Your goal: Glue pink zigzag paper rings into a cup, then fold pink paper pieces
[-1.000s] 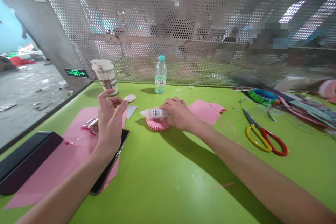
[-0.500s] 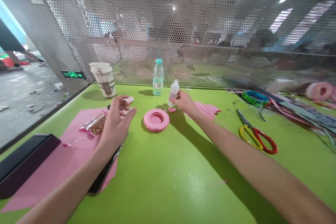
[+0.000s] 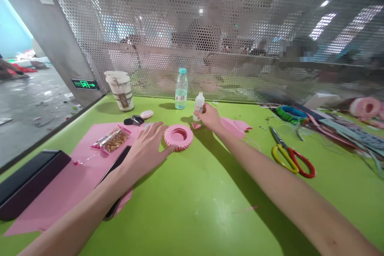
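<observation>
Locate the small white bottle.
In the head view, the small white bottle is held in the right hand, near the far edge of the green table, just right of the water bottle and beyond the pink pleated paper ring.

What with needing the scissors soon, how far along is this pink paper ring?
The ring looks formed already, with a toothed edge all the way round. In hand: the left hand touches its rim, and the right hand holds a small white bottle. Left over: a pink paper cutout lies loose beside it, not attached. The scissors lie off to the right, free of either hand.
</observation>
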Demonstrator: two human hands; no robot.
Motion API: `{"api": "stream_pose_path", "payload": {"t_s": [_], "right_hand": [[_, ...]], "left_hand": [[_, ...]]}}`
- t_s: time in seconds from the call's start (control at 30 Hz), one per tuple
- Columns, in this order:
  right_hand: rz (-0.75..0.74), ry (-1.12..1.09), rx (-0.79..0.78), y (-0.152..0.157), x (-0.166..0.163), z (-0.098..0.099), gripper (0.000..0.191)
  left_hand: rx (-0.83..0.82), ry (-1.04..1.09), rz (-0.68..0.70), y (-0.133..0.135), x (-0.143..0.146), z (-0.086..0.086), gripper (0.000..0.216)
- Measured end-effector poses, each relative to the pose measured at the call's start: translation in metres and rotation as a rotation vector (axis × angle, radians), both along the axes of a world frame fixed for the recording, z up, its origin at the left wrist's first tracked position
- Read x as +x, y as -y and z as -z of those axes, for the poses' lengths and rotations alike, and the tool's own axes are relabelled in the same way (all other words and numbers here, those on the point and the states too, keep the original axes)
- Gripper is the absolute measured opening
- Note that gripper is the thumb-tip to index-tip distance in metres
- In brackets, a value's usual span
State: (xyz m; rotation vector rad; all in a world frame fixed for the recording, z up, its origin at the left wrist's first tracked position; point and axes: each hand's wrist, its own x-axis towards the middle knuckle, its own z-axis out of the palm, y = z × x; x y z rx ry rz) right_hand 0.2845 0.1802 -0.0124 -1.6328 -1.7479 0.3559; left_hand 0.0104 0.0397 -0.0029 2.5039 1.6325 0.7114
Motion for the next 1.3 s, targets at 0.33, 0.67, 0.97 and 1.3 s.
{"api": "stream_pose_path", "payload": {"t_s": [0.33,0.67,0.97,1.3], "right_hand": [[0.053,0.053,0.153,0.06,-0.016,-0.001,0.058],[-0.424,0.501,0.046,0.09,-0.049,0.009,0.056],[-0.412,0.554,-0.056,0.091,-0.05,0.016,0.067],[-0.403,0.494,-0.098,0.097,-0.054,0.007,0.066]], "left_hand": [[-0.117,-0.093,0.075,0.005,0.021,-0.007,0.076],[-0.109,-0.217,0.05,-0.039,0.043,0.01,0.058],[-0.171,-0.32,0.01,-0.037,0.046,0.014,0.063],[-0.228,-0.347,0.009,-0.038,0.047,0.007,0.065]]}}
